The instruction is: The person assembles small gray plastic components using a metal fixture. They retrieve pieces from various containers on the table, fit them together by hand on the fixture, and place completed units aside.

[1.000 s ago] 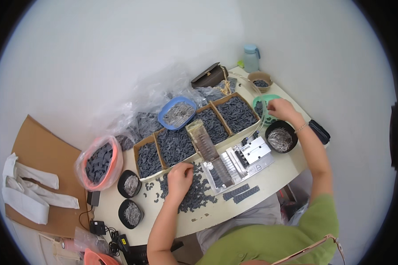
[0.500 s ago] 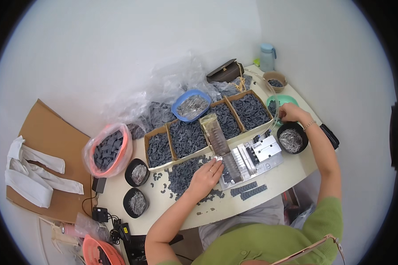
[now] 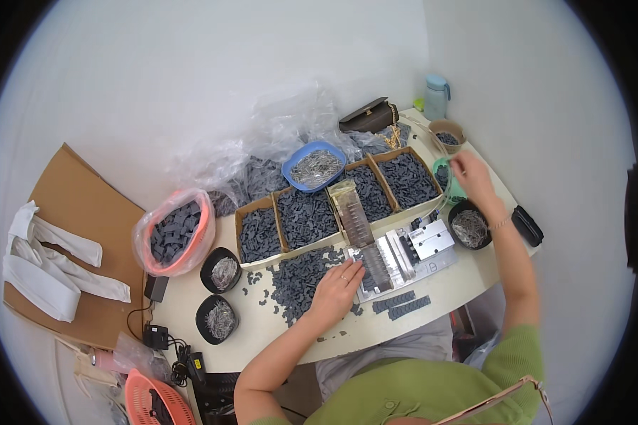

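Note:
My left hand (image 3: 335, 292) lies at the left side of a metal fixture (image 3: 432, 241), fingers stretched out with their tips touching its edge. A row of dark grey plastic pieces (image 3: 377, 268) sits in the fixture beside those fingertips, in line with a clear-covered track (image 3: 352, 212). My right hand (image 3: 473, 176) hangs over a green bowl (image 3: 459, 191), its fingers curled together; anything in them is too small to make out. Just below that hand stands a black bowl of metal pins (image 3: 469, 228). Two joined grey strips (image 3: 409, 308) lie in front of the fixture.
Cardboard trays of grey pieces (image 3: 306, 214) line the back, with a blue bowl of pins (image 3: 313, 168) on them. Loose pieces (image 3: 298, 287) are heaped left of the fixture. Two black bowls (image 3: 220, 319) and a bagged pink basket (image 3: 207, 237) stand farther left. A clear tube (image 3: 449, 159) arches near my right hand.
My right hand has lifted up and away from the green bowl, and its fingers are closed. My left hand stays against the fixture. The whole view has shifted slightly.

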`<state>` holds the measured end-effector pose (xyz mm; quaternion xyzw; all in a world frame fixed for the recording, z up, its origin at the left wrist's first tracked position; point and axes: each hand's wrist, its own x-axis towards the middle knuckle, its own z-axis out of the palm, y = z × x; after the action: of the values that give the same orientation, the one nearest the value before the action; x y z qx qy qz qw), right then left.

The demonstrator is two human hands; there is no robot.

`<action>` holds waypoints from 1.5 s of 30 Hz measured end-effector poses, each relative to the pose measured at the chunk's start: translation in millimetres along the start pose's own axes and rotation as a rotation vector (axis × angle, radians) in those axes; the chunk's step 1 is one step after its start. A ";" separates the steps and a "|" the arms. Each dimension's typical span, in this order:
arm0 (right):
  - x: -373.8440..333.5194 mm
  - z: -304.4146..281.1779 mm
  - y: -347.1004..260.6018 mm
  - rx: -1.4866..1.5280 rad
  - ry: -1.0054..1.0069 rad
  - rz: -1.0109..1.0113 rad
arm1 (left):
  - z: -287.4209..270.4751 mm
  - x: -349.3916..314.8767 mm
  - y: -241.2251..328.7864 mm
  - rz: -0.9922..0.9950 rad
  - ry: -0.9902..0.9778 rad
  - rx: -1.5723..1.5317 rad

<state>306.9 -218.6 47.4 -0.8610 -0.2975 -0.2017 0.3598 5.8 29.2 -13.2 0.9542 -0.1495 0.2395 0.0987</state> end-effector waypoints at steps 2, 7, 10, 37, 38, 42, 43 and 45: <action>-20.5 11.3 -56.4 0.120 -0.175 -0.150 | -1.2 -1.8 -0.5 -0.028 0.034 -0.005; -74.7 57.1 -127.8 0.093 -0.356 -0.707 | -4.2 0.5 6.0 -0.119 0.092 -0.077; -78.4 76.6 -133.3 0.115 -0.375 -0.691 | -0.3 12.6 8.8 -0.260 0.137 -0.123; -102.3 83.9 -143.8 -0.106 -0.383 -0.880 | 11.6 18.4 -9.1 -0.264 0.197 -0.148; -103.7 79.5 -144.5 -0.143 -0.384 -0.891 | 8.3 19.3 -7.8 -0.263 0.193 -0.152; -97.6 72.7 -135.2 -0.014 -0.442 -0.849 | 5.8 20.2 -7.1 -0.302 0.187 -0.164; -97.6 65.5 -134.3 0.019 -0.513 -0.801 | 2.8 20.4 -8.5 -0.315 0.211 -0.155; -103.6 56.4 -135.8 0.038 -0.555 -0.806 | -6.1 18.0 -11.0 -0.352 0.252 -0.144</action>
<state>148.3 -138.3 19.9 -0.6918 -0.6954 -0.0825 0.1758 22.0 36.7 -0.4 0.9185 0.0159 0.3248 0.2249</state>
